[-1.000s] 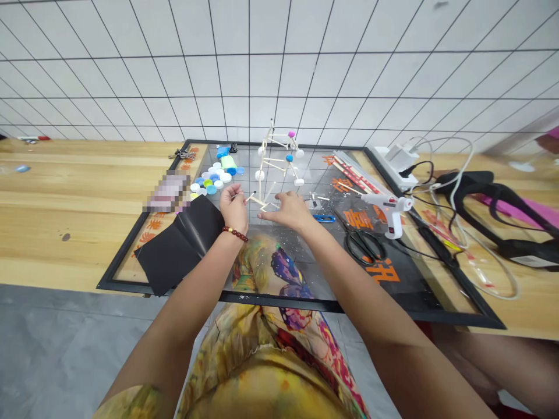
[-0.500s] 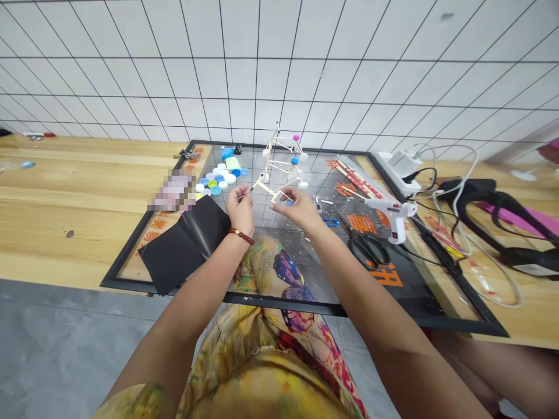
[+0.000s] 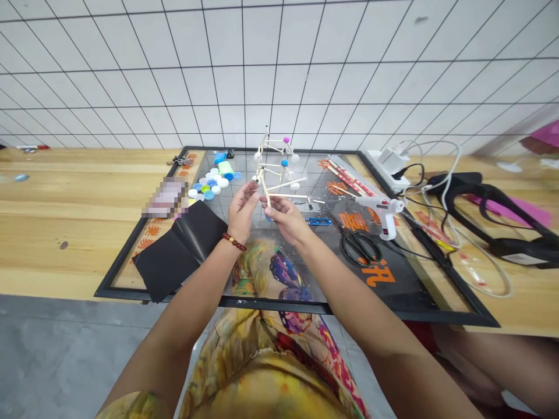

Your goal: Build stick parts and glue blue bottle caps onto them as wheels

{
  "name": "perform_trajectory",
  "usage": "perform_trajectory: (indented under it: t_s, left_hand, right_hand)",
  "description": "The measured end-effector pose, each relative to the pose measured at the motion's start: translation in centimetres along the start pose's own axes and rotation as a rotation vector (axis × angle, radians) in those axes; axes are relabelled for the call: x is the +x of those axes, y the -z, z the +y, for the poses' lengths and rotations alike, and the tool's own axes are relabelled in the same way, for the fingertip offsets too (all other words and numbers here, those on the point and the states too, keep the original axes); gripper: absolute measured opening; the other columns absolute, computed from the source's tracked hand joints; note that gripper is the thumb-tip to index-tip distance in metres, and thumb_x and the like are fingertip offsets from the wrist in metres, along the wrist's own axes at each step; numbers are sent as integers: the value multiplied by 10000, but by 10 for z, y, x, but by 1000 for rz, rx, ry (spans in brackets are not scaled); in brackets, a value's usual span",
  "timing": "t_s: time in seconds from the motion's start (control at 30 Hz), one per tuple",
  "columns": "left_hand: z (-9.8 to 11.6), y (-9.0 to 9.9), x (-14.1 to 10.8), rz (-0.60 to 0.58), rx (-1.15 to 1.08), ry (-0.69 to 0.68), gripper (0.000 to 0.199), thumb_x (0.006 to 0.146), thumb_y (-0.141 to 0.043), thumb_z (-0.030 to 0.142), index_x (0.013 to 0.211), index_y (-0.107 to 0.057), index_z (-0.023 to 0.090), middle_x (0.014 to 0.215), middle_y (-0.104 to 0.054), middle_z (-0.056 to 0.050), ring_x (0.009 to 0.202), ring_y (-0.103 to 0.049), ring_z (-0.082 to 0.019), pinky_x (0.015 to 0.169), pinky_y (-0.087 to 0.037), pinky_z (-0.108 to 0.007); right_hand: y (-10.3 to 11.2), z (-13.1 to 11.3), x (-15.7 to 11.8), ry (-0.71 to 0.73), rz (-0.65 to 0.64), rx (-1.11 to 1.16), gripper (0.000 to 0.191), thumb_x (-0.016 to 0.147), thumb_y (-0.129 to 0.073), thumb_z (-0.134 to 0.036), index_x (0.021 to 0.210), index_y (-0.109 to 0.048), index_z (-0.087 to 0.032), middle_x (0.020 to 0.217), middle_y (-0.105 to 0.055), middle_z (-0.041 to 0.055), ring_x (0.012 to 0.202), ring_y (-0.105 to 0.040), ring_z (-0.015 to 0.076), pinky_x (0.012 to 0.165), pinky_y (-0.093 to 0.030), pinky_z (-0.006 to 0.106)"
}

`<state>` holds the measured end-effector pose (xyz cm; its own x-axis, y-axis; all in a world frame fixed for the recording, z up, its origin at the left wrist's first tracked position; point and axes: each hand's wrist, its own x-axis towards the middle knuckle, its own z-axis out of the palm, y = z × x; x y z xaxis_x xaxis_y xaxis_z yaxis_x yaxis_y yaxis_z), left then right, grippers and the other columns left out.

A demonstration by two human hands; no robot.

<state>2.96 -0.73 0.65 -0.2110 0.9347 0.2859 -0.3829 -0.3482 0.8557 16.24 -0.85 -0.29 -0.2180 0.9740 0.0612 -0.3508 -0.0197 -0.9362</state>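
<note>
My left hand (image 3: 243, 210), with a beaded bracelet at the wrist, pinches the left end of a small frame of pale sticks (image 3: 266, 192). From the right, my right hand (image 3: 283, 217) has its fingers closed on the same frame's lower end. Two of its sticks point out to the right. Just behind stands a larger stick structure (image 3: 273, 167) with white, blue and pink round pieces on it. Whether the small frame touches that structure, I cannot tell. A blue cap or piece shows partly under my right fingers.
Bottle caps (image 3: 209, 185) and black sheets (image 3: 179, 247) lie left on the glass panel. To the right are a blue cutter (image 3: 318, 222), black scissors (image 3: 361, 249), a white glue gun (image 3: 384, 214), cables and a black headset (image 3: 493, 218). Another person's legs show lower right.
The small stick frame has been turned, so its sticks now point right. My hands have come closer together. The whole view has shifted slightly.
</note>
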Motion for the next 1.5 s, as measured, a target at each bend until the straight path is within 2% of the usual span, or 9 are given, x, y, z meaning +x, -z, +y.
perform_trajectory:
  t_s: [0.1, 0.23, 0.33, 0.47, 0.63, 0.83, 0.97, 1.23, 1.5]
  left_hand:
    - [2, -3, -2, -41, -35, 32, 349, 686, -871, 370, 993, -776, 235, 1056, -749, -57, 1002, -673, -202, 953, -494, -356]
    - [3, -4, -1, 28, -67, 90, 285, 661, -883, 396, 858, -797, 209, 924, -763, -44, 863, -681, -166, 858, -520, -323]
    - [4, -2, 2, 69, -89, 116, 265, 642, -893, 396, 806, -796, 211, 847, -756, -24, 737, -648, -120, 732, -516, -271]
    - [2, -1, 5, 126, -88, 110, 299, 579, -923, 400, 794, -805, 229, 821, -755, -9, 675, -610, -93, 647, -486, -232]
    - [-4, 3, 6, 159, -5, 50, 246, 647, -892, 363, 833, -810, 224, 839, -749, -19, 735, -626, -113, 701, -490, -248]
    - [-10, 10, 7, 82, 156, -81, 215, 707, -845, 379, 864, -812, 236, 913, -755, -17, 806, -631, -120, 724, -481, -231]
    - [-10, 8, 8, 150, 71, 9, 233, 666, -872, 379, 822, -797, 222, 835, -752, -2, 716, -611, -102, 682, -473, -230]
    - [-10, 5, 8, 188, 40, 55, 202, 674, -870, 334, 808, -780, 211, 827, -752, -17, 731, -634, -121, 716, -506, -270]
    - [-11, 6, 10, 219, -24, 50, 230, 639, -889, 329, 775, -759, 197, 839, -758, 1, 805, -655, -115, 834, -491, -261]
  right_hand:
    - [-1, 4, 2, 73, 5, -51, 598, 498, -939, -417, 1023, -697, -265, 1113, -735, 29, 1082, -626, 214, 1016, -478, 386]
    - [-1, 4, 2, 83, -14, -91, 610, 485, -949, -379, 1033, -708, -262, 1117, -727, 29, 1097, -617, 226, 1031, -475, 404]
    - [1, 2, 2, 91, 68, -71, 605, 501, -942, -402, 1040, -701, -270, 1108, -715, 33, 1096, -614, 230, 969, -508, 394]
    - [1, 0, 1, 150, 167, -51, 489, 559, -907, -463, 963, -718, -263, 878, -693, -2, 884, -625, 177, 881, -520, 361]
    - [-2, -3, 0, 155, 196, -79, 379, 538, -908, -462, 791, -743, -232, 788, -708, -4, 770, -601, 153, 807, -498, 335]
    - [-2, -3, -1, 137, 232, -104, 406, 508, -908, -486, 764, -728, -227, 784, -717, -4, 779, -609, 161, 795, -495, 328]
    - [1, 0, 0, 104, 219, -136, 404, 543, -894, -465, 835, -754, -223, 823, -729, 8, 801, -623, 171, 829, -491, 348]
    - [-1, 5, 0, 101, 194, -173, 407, 522, -889, -517, 766, -737, -228, 716, -686, -2, 697, -562, 157, 700, -471, 326]
    - [5, 6, 1, 19, 151, -190, 529, 503, -910, -443, 933, -709, -210, 912, -733, 44, 867, -656, 208, 858, -515, 400]
